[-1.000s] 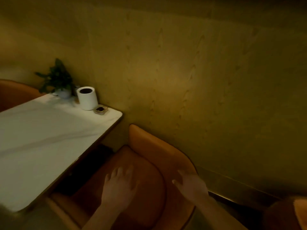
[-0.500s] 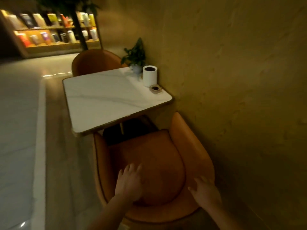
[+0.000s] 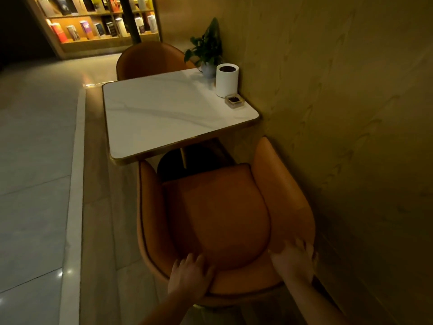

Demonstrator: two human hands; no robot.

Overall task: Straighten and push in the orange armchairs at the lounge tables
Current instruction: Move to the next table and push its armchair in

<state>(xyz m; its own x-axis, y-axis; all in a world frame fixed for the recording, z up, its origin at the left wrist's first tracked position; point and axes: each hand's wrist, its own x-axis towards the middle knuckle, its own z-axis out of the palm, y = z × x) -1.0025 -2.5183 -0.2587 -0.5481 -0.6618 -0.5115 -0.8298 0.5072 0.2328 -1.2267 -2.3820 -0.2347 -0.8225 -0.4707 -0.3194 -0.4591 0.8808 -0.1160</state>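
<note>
An orange armchair (image 3: 218, 214) stands at the near edge of a white marble table (image 3: 164, 113), its right side close against the wall (image 3: 339, 113). Its seat front sits just short of the table edge, angled slightly, so it looks only partly pushed in. A person stands behind it. The left hand (image 3: 189, 276) curls over the backrest rim, gripping it. The right hand (image 3: 294, 260) lies on the rim's right curve, fingers spread, seemingly pressing rather than clasping. To finish well, I would push evenly with both hands, swinging the left side forward to square the chair, keeping it from scraping the wall. A second armchair (image 3: 150, 59) sits at the table's far side. A plant (image 3: 207, 46), white cylinder (image 3: 226, 79) and small tray (image 3: 234, 100) line the table's wall edge.
</note>
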